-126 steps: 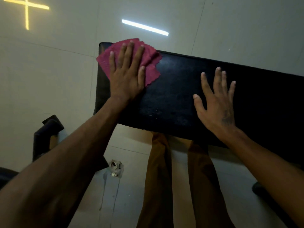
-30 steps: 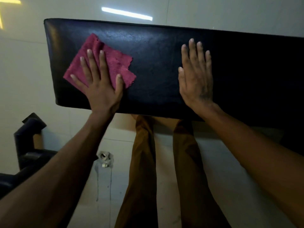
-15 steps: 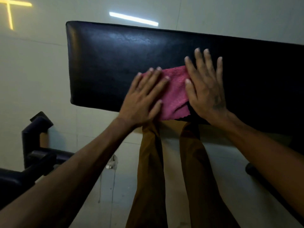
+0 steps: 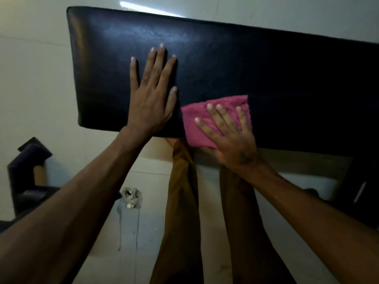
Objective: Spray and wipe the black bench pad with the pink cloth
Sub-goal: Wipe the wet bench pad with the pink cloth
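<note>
Black bench pad (image 4: 225, 64): we log one long dark padded desk top, lying across the upper half of the view, its left end rounded, its right end running out of frame. A faint sheen shows on its surface near the far edge.

Pink cloth (image 4: 196, 121): we find it folded, lying on the pad at the pad's near edge, a little right of the pad's middle. Its lower corner hangs slightly over that near edge.

Right hand (image 4: 231, 136): we record it palm down on the pink cloth, fingers straight and a little fanned, pressing the cloth flat against the pad. Its grip is spread, pinching nothing.

Left hand (image 4: 151, 95): we record it flat on the bare pad, just left of the cloth and apart from it, fingers straight and reaching toward the pad's far edge. Its grip is likewise spread, with nothing held.

Brown trousers (image 4: 182, 201): we note the person's two legs below the pad's near edge, directly under the cloth.

Floor (image 4: 30, 89): pale tiles around the pad.

Floor fitting (image 4: 131, 195): a small metal piece on the tiles, below the pad's left half.

Dark frame part (image 4: 26, 173): a black shape well left of and below the pad.
</note>
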Available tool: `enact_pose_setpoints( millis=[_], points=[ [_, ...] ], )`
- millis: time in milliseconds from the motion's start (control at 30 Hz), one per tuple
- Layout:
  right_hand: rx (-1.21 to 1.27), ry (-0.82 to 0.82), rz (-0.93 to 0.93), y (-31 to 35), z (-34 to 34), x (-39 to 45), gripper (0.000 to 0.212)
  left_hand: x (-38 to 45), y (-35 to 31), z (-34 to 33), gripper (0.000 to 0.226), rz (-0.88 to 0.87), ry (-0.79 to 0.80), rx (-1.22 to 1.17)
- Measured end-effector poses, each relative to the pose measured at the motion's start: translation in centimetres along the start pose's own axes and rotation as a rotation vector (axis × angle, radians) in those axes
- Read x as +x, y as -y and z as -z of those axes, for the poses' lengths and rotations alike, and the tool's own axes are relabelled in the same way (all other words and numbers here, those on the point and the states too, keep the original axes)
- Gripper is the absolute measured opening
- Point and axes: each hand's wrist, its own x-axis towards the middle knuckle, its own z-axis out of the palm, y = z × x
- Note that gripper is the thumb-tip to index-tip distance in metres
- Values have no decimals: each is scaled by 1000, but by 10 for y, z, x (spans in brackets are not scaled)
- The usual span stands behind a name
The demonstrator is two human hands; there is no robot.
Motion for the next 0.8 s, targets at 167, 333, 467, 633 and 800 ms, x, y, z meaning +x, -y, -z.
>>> enact_pose_setpoints(
  millis=[167, 333, 467, 633, 800],
  points=[
    [-66, 125, -251, -67, 16, -90, 87, 1, -22, -6, 63, 34, -15, -30],
    [-66, 166, -400, -38, 16, -64, 73, 1, -21, -9, 63, 43, -31, -11],
    [-32, 117, -405, 11, 6, -24, 76, 2, -23, -10, 62, 59, -39, -11],
    [91, 75, -570, -7, 8, -60, 68, 3, -24, -7, 62, 75, -33, -36],
    [360, -203, -1375, -10, 15, -57, 59, 2, -26, -7, 62, 90, -51, -33]
  ],
)
